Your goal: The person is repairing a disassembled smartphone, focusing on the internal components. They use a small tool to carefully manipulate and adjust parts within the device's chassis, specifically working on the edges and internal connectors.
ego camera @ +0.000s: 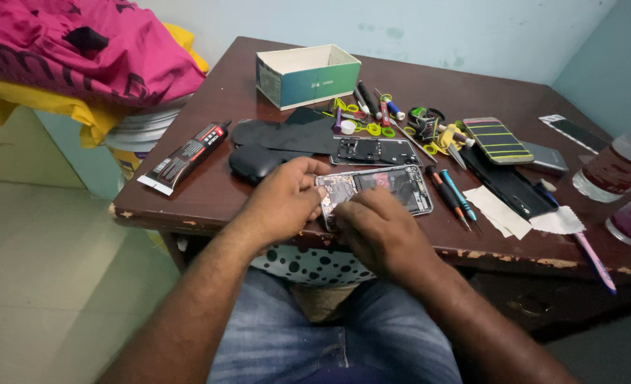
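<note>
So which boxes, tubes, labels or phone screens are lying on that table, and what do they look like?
Open cardboard box: far side, white inside, teal-green walls.
Glue tube: left, black with red and white label.
Phone: right, dark with yellow-green stripes.
Phone screen: far right corner, dark glass, white edge.
Plastic bottle: right edge, clear, dark red label.

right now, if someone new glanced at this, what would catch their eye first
First, the opened phone at the near edge of the dark wooden table, with the left hand and right hand both on it. Next, the clutter of small tools behind it, beside an open cardboard box. At far left, a bright pink cloth is heaped over yellow fabric.
</note>
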